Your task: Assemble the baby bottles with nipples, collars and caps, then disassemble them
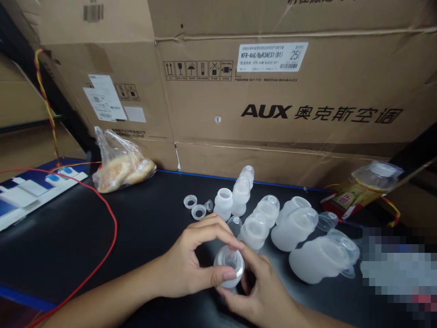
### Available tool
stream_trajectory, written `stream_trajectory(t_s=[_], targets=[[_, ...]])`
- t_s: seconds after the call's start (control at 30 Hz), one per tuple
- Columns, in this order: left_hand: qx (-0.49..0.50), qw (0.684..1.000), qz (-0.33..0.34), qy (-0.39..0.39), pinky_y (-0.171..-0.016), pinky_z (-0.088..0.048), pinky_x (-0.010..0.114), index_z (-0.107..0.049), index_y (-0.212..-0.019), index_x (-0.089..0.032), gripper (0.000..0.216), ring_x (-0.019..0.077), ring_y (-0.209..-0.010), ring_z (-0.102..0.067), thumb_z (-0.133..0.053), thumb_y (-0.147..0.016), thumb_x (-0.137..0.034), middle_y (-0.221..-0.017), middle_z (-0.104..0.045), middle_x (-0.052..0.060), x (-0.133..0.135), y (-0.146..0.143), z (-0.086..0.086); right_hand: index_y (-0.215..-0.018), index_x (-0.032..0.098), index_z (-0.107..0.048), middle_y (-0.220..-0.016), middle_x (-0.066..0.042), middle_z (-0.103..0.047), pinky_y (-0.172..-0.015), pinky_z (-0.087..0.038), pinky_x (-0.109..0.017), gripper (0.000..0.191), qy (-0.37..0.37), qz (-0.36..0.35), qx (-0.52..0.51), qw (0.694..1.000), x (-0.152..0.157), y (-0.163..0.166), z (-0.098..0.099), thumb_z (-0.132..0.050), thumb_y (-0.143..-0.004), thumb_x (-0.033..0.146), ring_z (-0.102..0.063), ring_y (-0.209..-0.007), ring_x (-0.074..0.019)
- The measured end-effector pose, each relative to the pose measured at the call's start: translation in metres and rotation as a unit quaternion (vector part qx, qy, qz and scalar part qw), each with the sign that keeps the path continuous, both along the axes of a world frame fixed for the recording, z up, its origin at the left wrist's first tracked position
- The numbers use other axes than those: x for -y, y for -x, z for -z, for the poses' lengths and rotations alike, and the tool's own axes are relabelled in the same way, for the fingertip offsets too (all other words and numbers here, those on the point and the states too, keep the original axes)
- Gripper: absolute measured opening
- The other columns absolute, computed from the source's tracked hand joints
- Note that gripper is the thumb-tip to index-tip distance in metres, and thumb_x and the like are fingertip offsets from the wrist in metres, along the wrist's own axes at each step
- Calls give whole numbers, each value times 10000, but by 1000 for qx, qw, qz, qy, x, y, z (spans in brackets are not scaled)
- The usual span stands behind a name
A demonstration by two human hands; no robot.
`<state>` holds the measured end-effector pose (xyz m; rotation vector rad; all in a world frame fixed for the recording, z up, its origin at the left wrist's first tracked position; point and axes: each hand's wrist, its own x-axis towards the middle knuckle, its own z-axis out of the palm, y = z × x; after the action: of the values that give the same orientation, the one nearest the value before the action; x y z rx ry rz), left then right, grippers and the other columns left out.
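Between both hands is a small translucent plastic bottle (228,259), its round top facing up at me. My left hand (193,255) arches over it from the left, thumb and fingertips closed on the rim. From the right, my right hand (264,284) grips the bottle's side; its far fingers are partly hidden. A clear dome-shaped cap (235,224) lies just beyond my fingers. Behind it stand an open-necked bottle (223,207) and a row of small frosted bottles (241,196). More frosted bottles with clear caps (254,230) stand to the right.
Clear ring caps (198,211) lie on the black table (146,228). A plastic bag of bread (124,171) sits at the back left, near a red wire (114,228). A large cardboard box (205,109) rises behind. A yellow-and-red package (358,189) leans at right, near larger frosted bottles (314,262).
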<state>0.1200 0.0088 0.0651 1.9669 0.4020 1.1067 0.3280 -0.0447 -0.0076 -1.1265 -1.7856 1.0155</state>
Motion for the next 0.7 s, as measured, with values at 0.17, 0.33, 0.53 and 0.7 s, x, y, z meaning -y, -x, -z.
stream_trajectory(t_s=[0.17,0.33,0.53,0.7], targets=[[1,1000,-1,-13,-924,-570,369,-812,-1199,-207,363,226,-957,-731,-925,-869,-308,-1013,-794,91,-1,-1,0,-1095,214,-695,-587,101,-515,-464,-280,-236,361,-4,-2,5,1000,0,1,-2,-822,-774,321,-411,-479,-99],[1,999,-1,-45,-916,-565,392,-810,-1188,-211,343,237,-957,-722,-906,-858,-224,-986,-791,90,-2,-1,-1,-1086,218,-684,-601,98,-527,-473,-300,-238,389,-5,-11,15,1000,-2,-1,2,-842,-748,325,-439,-487,-105],[-9,999,8,-50,-882,-583,360,-796,-1161,-178,332,216,-915,-718,-902,-851,-235,-950,-781,81,0,-1,-3,-1011,224,-669,-599,100,-530,-470,-281,-227,373,-23,-10,11,1000,-2,0,5,-853,-690,270,-431,-477,-94],[-15,998,7,-55,-860,-593,363,-786,-1173,-174,366,221,-914,-716,-906,-830,-218,-965,-774,89,2,-1,-3,-991,244,-647,-577,111,-498,-451,-263,-225,357,-28,-7,-3,1000,0,2,4,-826,-683,257,-415,-460,-91]])
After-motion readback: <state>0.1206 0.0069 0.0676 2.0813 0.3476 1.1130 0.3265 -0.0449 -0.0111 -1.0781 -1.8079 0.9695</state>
